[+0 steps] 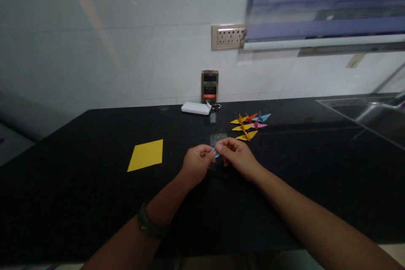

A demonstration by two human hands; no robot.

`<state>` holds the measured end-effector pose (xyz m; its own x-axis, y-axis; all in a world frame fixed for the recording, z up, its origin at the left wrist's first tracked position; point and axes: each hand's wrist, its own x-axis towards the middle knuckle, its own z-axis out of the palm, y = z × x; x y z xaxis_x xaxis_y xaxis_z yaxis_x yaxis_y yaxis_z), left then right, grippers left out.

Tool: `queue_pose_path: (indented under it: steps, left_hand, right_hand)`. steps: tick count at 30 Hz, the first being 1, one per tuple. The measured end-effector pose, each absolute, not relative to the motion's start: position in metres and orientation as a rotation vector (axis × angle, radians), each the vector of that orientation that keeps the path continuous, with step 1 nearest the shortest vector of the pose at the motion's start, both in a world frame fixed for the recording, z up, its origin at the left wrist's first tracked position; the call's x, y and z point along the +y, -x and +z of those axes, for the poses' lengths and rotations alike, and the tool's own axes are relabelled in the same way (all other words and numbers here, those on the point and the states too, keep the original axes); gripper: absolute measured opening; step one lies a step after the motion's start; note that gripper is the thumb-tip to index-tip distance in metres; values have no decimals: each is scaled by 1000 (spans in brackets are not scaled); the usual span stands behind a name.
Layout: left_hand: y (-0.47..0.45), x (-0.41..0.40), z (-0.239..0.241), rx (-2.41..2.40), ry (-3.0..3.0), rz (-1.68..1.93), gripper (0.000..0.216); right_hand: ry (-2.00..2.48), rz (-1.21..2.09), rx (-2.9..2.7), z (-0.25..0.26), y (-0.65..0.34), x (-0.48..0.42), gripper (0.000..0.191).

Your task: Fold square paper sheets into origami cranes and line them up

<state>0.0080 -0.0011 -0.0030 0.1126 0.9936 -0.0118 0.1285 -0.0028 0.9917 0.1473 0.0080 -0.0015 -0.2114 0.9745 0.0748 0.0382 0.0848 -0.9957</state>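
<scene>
Between my two hands is a small folded piece of light blue paper (pixel 216 152), mostly covered by my fingers. My left hand (pixel 198 162) pinches its left side between thumb and forefinger. From the other side, my right hand (pixel 238 156) grips it the same way, fingers curled in. Both hands are held over the dark countertop (pixel 95 211). Just beyond my right hand, several folded paper cranes stand in a cluster, among them a yellow crane (pixel 247 136), a pink crane (pixel 257 125) and a blue crane (pixel 261 117).
A yellow paper sheet (pixel 146 155) lies flat to the left of my hands. Near the wall are a white oblong case (pixel 196 108) and an upright phone-like object (pixel 209 86), its front blurred out. A sink (pixel 379 114) is at the right, and a socket panel (pixel 228 36) is on the wall.
</scene>
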Motion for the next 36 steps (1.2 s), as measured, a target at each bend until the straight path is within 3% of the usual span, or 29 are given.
queue_pose_path:
  steps: [9, 25, 36]
  left_hand:
    - [-4, 2, -5, 1245, -1318, 1218, 19]
    - [2, 4, -1, 1152, -1369, 1169, 24]
    - [0, 0, 5, 1160, -1454, 1137, 20]
  right_hand:
    - [1117, 1071, -1689, -7, -153, 14, 22]
    - [1004, 1430, -1795, -4, -147, 2, 31]
    - [1112, 1212, -1798, -3, -143, -1, 33]
